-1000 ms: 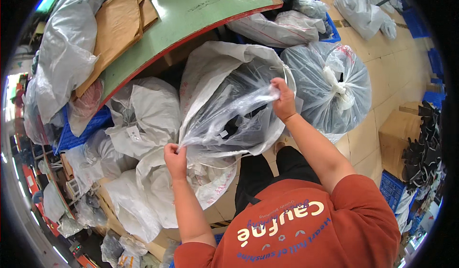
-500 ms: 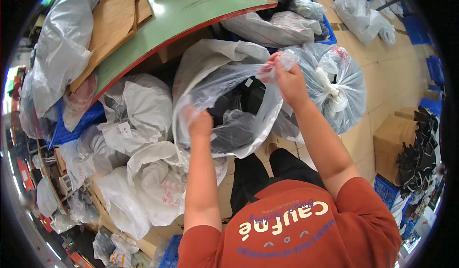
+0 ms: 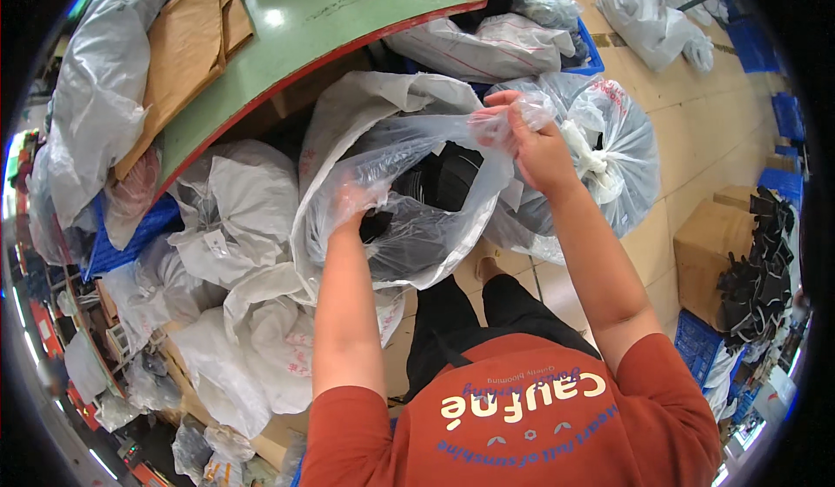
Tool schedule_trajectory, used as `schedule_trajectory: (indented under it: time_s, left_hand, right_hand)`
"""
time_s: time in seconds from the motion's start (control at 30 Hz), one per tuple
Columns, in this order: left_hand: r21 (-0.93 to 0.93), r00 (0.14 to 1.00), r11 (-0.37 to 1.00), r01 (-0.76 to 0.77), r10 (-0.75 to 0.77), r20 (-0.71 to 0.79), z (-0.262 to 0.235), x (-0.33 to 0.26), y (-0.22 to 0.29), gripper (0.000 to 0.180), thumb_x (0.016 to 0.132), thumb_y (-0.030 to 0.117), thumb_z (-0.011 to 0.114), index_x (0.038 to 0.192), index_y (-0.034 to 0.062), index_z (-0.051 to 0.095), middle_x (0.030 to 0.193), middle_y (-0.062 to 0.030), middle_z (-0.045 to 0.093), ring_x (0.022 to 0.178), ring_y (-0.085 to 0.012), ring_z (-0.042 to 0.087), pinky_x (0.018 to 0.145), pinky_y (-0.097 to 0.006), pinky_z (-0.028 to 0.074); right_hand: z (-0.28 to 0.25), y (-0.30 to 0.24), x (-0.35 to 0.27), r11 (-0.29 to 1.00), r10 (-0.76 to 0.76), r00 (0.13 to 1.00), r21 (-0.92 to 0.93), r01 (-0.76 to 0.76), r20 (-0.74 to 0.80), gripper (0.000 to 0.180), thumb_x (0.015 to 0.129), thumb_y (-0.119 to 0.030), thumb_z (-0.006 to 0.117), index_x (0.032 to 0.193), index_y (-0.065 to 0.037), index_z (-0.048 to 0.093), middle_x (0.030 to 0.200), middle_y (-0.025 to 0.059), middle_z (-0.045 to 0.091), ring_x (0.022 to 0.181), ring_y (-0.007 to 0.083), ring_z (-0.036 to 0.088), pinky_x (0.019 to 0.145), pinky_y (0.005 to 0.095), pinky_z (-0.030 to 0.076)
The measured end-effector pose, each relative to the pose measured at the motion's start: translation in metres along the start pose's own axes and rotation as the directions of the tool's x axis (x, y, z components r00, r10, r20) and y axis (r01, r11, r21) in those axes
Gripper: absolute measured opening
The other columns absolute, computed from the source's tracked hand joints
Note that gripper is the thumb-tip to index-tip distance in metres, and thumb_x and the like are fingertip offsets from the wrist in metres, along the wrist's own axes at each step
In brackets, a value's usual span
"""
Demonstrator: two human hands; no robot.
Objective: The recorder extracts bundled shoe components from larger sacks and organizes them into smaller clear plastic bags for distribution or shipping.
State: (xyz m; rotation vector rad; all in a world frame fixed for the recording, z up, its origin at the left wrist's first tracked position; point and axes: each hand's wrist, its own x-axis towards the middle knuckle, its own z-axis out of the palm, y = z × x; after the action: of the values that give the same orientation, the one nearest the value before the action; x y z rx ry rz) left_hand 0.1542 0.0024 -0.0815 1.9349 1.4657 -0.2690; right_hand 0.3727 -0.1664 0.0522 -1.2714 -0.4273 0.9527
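In front of me stands a white woven sack (image 3: 315,152) with its mouth wide and its rim rolled. Inside it is a clear plastic bag (image 3: 409,139), with black items (image 3: 448,178) showing through the gap. My right hand (image 3: 541,150) is closed on the bag's bunched edge at the sack's right rim, fingers partly behind the film. At the left side of the mouth, my left hand (image 3: 352,200) holds the film, which partly covers its fingers. Touching the sack on the right is a full clear bag (image 3: 631,170) with a white knotted tie (image 3: 593,158).
A green table (image 3: 304,30) with a red edge curves above the sack, with brown paper (image 3: 187,48) on it. White sacks (image 3: 248,200) crowd the left. A cardboard box (image 3: 713,256) stands right, near black pieces (image 3: 757,283). Behind is a blue crate (image 3: 591,56).
My left hand has moved down and inward under the film at the sack's left side. The right hand still holds the bag's edge. The whole view has shifted slightly.
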Motion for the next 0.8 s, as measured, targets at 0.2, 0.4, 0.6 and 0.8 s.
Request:
schedule_trajectory:
  time_s: [0.2, 0.4, 0.6, 0.8]
  left_hand:
    - [-0.521, 0.995, 0.853, -0.026, 0.073, 0.069, -0.026, -0.019, -0.015, 0.094, 0.053, 0.021, 0.081, 0.127, -0.0026, 0.029, 0.113, -0.0173, 0.051, 0.100, -0.0260, 0.053, 0.081, -0.033, 0.044]
    - [-0.551, 0.807, 0.828, -0.101, 0.392, 0.442, -0.085, -0.057, 0.015, 0.076, 0.058, 0.016, 0.076, 0.123, -0.0007, 0.039, 0.114, -0.0149, 0.051, 0.102, -0.0198, 0.051, 0.085, -0.028, 0.041]
    - [-0.461, 0.383, 0.845, -0.270, 0.533, 0.754, -0.124, -0.096, 0.062, 0.065, 0.066, 0.021, 0.069, 0.122, 0.0006, 0.044, 0.114, -0.0099, 0.051, 0.103, -0.0156, 0.046, 0.091, -0.027, 0.035]
    - [-0.447, 0.545, 0.882, 0.152, 0.302, 0.782, -0.114, -0.092, 0.057, 0.054, 0.078, 0.035, 0.057, 0.121, 0.0036, 0.044, 0.107, -0.0089, 0.054, 0.090, -0.0183, 0.055, 0.074, -0.031, 0.046]
  right_hand:
    - [0.012, 0.003, -0.003, 0.994, -0.040, 0.999, -0.104, 0.038, -0.017, 0.026, 0.092, -0.024, 0.040, 0.105, -0.005, 0.050, 0.094, 0.0092, 0.060, 0.086, 0.0157, 0.058, 0.071, 0.0287, 0.046]
    - [0.019, -0.013, -0.021, 0.641, 0.023, 0.999, -0.767, -0.033, -0.024, 0.024, 0.088, -0.028, 0.048, 0.102, -0.012, 0.057, 0.089, 0.0049, 0.061, 0.082, 0.0133, 0.056, 0.067, 0.0280, 0.044]
    - [0.044, 0.003, -0.051, 0.872, 0.433, 0.873, -0.348, -0.344, 0.224, 0.031, 0.080, -0.024, 0.059, 0.109, -0.016, 0.054, 0.082, -0.0022, 0.056, 0.076, 0.0076, 0.050, 0.066, 0.0229, 0.041]
    - [0.054, 0.016, -0.074, 0.821, 0.545, 0.638, -0.192, -0.538, 0.544, 0.055, 0.074, -0.029, 0.066, 0.118, -0.005, 0.044, 0.109, 0.0091, 0.053, 0.098, 0.0215, 0.052, 0.087, 0.0342, 0.040]
